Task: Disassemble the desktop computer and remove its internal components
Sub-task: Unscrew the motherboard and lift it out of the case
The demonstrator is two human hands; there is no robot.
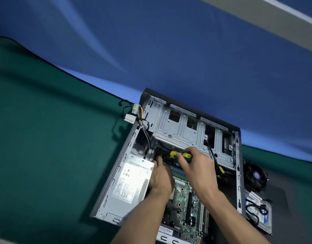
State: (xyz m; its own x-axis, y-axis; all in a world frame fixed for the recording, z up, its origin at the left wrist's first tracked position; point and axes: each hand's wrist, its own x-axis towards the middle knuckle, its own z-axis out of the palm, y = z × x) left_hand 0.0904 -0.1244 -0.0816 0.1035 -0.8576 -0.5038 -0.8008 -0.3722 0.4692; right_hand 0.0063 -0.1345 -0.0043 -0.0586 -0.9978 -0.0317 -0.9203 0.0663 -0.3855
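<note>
My right hand (195, 166) is closed around a screwdriver (181, 155) with a green and yellow handle, in the middle of the frame; the handle lies almost flat, and its tip is hidden toward the left. My left hand (160, 175) reaches down just beside it, with the fingertips (158, 158) at a dark part near the top edge of the circuit board (185, 196). I cannot tell if these fingers pinch something or only press there.

The computer case (114, 175) lies open on its side on a green mat (46, 138), from the centre to the lower right of the frame. Inside it, at the left, sits the power supply box (132, 182); above the hands is the metal drive cage (183, 127). A bundle of loose cables (134, 113) hangs out over the upper left corner of the case. At the right edge of the frame, outside the case, lie a fan (256, 176) and a hard drive (259, 215).

I judge the board to be light but fragile: thin, a little flexible, with small parts that break easily. I would hold it only by its bare edges, after all screws are out. The power supply looks heavy and stiff, so it wants a full grip on both sides. The case edges are thin sheet metal and probably sharp.
</note>
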